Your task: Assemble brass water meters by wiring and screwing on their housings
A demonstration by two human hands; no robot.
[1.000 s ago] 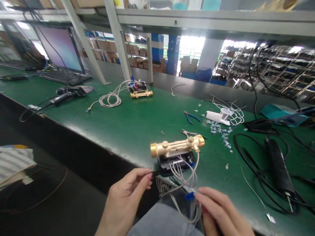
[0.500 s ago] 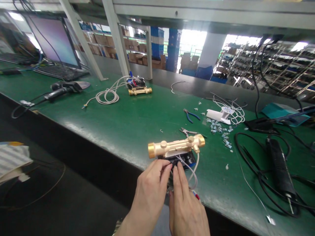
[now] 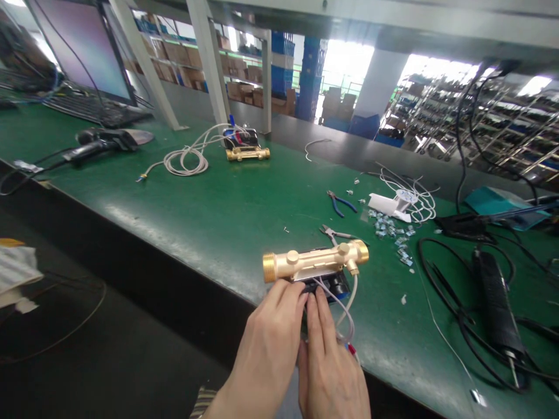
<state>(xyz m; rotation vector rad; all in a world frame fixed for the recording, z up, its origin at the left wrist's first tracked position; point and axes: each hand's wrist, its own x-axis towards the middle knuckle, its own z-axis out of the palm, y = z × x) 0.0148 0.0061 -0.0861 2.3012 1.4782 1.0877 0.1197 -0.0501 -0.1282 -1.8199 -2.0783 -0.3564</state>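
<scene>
The green bench (image 3: 227, 215) runs through the view. At five o'clock from the view's middle, near the bench edge, lies the brass body (image 3: 314, 263), straight, with a threaded left end. It looks clean and dull gold. Just at its six o'clock is the black housing (image 3: 339, 285), which seems open and is partly covered by both hands.

The left hand (image 3: 273, 329), at the housing's seven o'clock, has its fingertips drawn together; whether something is pinched there, I cannot tell. The right hand (image 3: 332, 369), at six o'clock, rests two straight fingers, side by side, against the housing; its thumb is hidden.

A grey cable (image 3: 353, 292) is already joined to the brass body. Pale wires (image 3: 345, 311) hang loose toward a small red connector (image 3: 351, 349), so I judge the assembly is only partly finished.
</scene>
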